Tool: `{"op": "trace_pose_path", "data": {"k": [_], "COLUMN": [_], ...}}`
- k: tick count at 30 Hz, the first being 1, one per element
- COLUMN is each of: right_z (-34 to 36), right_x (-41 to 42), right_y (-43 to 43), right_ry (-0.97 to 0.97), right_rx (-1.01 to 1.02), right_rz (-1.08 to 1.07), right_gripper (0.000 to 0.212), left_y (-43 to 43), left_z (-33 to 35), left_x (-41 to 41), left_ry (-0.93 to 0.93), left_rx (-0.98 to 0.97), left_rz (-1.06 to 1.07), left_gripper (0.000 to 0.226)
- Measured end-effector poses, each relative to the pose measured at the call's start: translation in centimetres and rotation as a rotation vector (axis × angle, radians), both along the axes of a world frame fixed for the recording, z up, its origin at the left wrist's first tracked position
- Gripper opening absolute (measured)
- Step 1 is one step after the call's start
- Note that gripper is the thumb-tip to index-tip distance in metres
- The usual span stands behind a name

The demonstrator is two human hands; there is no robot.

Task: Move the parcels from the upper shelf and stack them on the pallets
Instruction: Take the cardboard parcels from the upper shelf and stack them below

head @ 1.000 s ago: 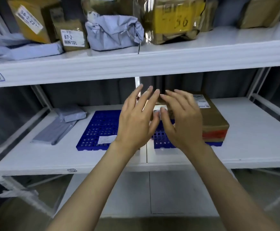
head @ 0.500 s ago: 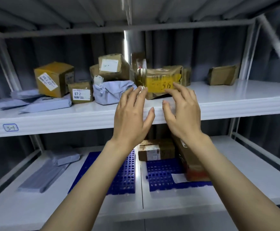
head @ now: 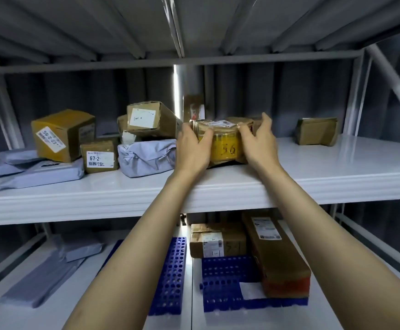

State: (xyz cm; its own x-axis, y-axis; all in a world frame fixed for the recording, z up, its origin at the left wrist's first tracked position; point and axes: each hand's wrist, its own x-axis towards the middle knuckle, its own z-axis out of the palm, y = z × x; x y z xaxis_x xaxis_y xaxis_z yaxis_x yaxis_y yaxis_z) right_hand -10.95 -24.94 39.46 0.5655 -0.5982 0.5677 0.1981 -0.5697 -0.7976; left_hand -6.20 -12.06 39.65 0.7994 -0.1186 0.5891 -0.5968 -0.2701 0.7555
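A yellow taped parcel (head: 225, 146) marked "56" rests on the upper shelf (head: 218, 186) near its front edge. My left hand (head: 192, 148) grips its left side and my right hand (head: 258, 144) grips its right side. On the lower shelf lie two blue pallets: the left pallet (head: 170, 277) is partly hidden by my left forearm, the right pallet (head: 227, 282) carries a small brown box (head: 218, 241) and a long brown box (head: 277, 256).
More parcels crowd the upper shelf to the left: a grey bag (head: 146, 156), a tilted long carton (head: 151, 120), a small "67-2" box (head: 99, 156), a yellow-brown box (head: 61, 134). A lone box (head: 316, 131) sits far right. Grey mailers (head: 51, 270) lie lower left.
The view has tilted up from the lower shelf. Both hands have risen from the pallet area to the upper shelf and closed on the sides of the yellow parcel.
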Motion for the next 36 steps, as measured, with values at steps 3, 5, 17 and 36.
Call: {"op": "trace_pose_path", "data": {"k": [3,5,17,36], "right_z": [0.1,-0.2,-0.4,-0.7], "right_x": [0.6,0.7,-0.2,-0.6], "right_y": [-0.5,-0.6,-0.6,-1.6], "right_ry": [-0.009,0.003,-0.134,-0.062], "right_rx": [0.090,0.051,-0.139,0.542], "right_rz": [0.135,0.175,-0.097,0.498], "right_gripper": [0.070,0.066,0.025,0.070], "left_y": [-1.1,-1.5,-0.4,0.5], "left_z": [-0.1,-0.3,-0.3,-0.9], "left_x": [0.8,1.1,0.9,0.4], "left_ry": [0.185,0.211,0.202,0.405], "left_rx": [-0.027,0.001,-0.289,-0.476], "left_rz": [-0.065,-0.104,-0.047,-0.353], "left_gripper": [0.065,0.074,0.061,0.079]}}
